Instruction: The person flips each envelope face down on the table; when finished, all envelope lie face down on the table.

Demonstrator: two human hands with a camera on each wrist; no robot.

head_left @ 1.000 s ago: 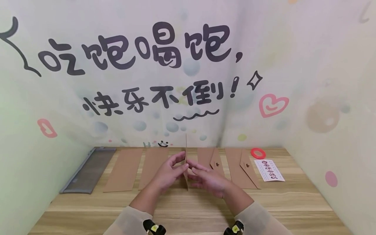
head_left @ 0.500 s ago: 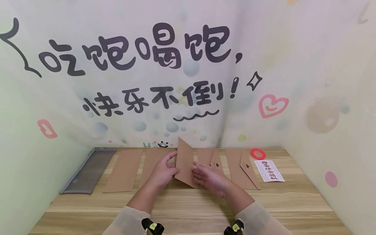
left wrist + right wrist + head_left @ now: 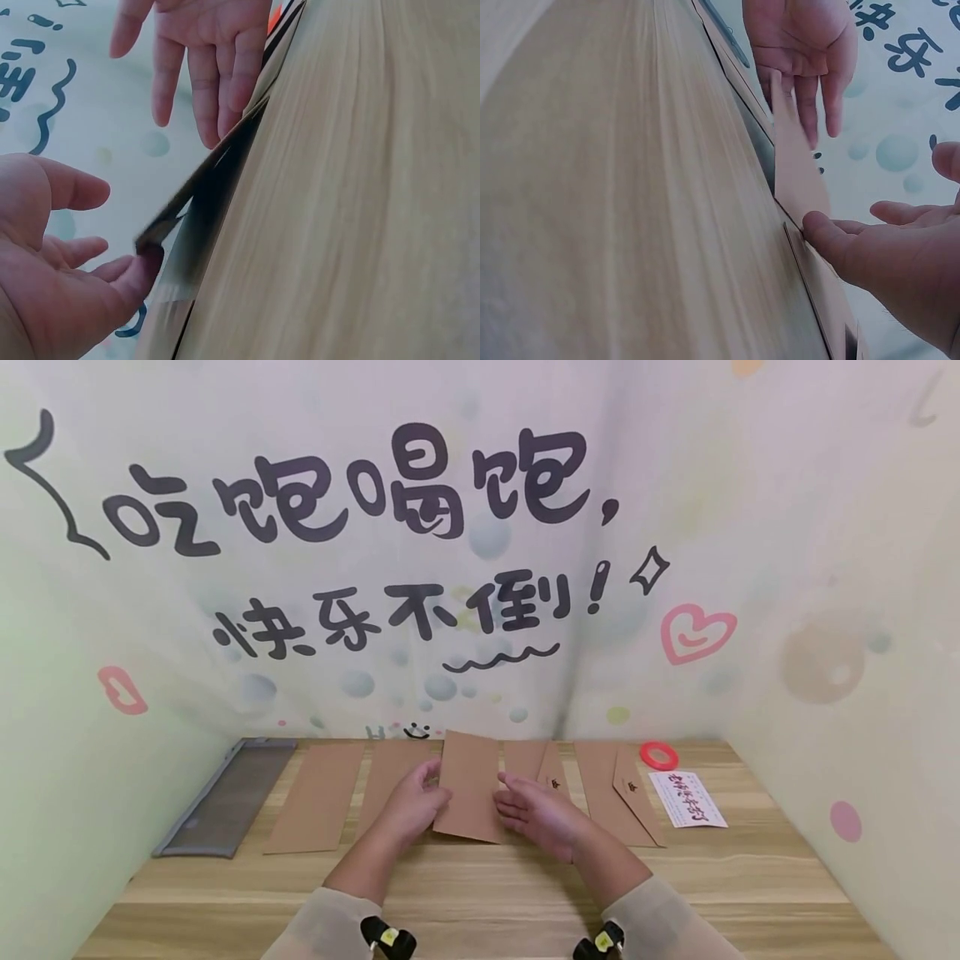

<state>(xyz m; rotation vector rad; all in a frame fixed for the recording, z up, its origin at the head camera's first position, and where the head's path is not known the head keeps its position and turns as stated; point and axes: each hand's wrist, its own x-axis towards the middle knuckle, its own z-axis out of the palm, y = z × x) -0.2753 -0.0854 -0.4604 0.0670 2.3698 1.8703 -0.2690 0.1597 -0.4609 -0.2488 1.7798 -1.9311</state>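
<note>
A brown kraft envelope [image 3: 468, 789], its plain side up, tilts above the middle of the table [image 3: 480, 893], left edge higher than right. At that raised edge, my left hand [image 3: 411, 806] touches the envelope with a digit; its other fingers spread apart, nothing curled round it. Along the opposite edge lies my right hand [image 3: 542, 818], palm turned inward and fingers extended. In the right wrist view the envelope [image 3: 795, 157] slants between both hands, its low edge by a right fingertip. A dark gap shows under the envelope [image 3: 199, 169] in the left wrist view.
Two plain brown envelopes [image 3: 315, 797] lie to the left, beside a grey mesh pouch [image 3: 228, 797]. On the right are two envelopes with pointed flaps [image 3: 600, 793], a red ring [image 3: 659, 756] and a white printed card [image 3: 687, 799]. A printed curtain [image 3: 480, 552] hangs behind.
The envelope, upright and edge-on a second ago, has tipped down to the left, showing its broad face. My left hand has moved slightly left; the right hand's fingers have come away from the left hand.
</note>
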